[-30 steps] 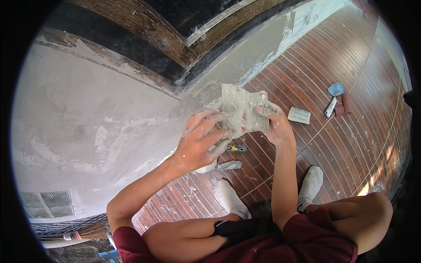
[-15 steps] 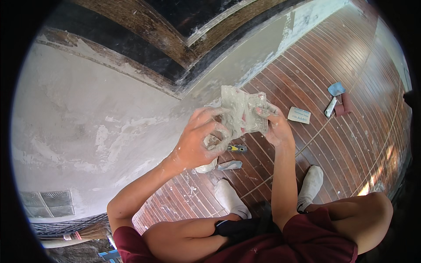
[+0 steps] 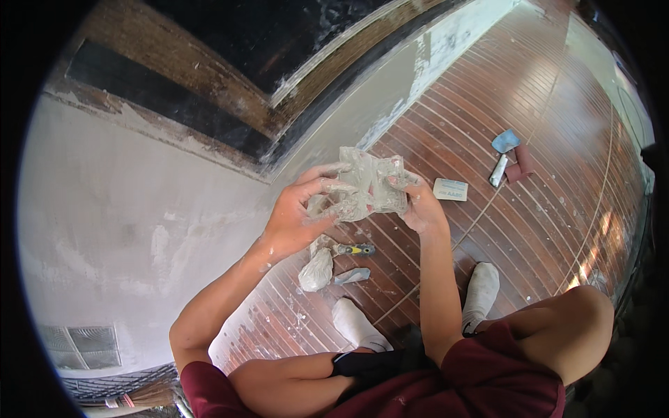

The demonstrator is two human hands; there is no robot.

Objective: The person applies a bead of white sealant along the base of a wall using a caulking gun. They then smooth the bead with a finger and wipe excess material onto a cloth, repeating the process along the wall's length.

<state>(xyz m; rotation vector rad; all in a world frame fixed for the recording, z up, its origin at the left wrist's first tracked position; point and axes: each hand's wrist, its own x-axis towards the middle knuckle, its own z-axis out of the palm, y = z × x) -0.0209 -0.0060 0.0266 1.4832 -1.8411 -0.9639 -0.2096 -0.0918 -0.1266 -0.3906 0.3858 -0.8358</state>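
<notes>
Left hand (image 3: 300,219) and right hand (image 3: 418,205) both gripping a crumpled, plaster-smeared bag (image 3: 369,182) at opposite edges, held up between them above the floor (image 3: 529,230), likely for working its contents; knife (image 3: 352,249) lying below the bag.

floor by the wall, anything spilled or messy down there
Yes. Pale plaster smears and specks dot the wooden floor beside the wall, around a crumpled grey bag. The left hand and right hand are caked in the same stuff, gripping a smeared plastic bag.
</notes>
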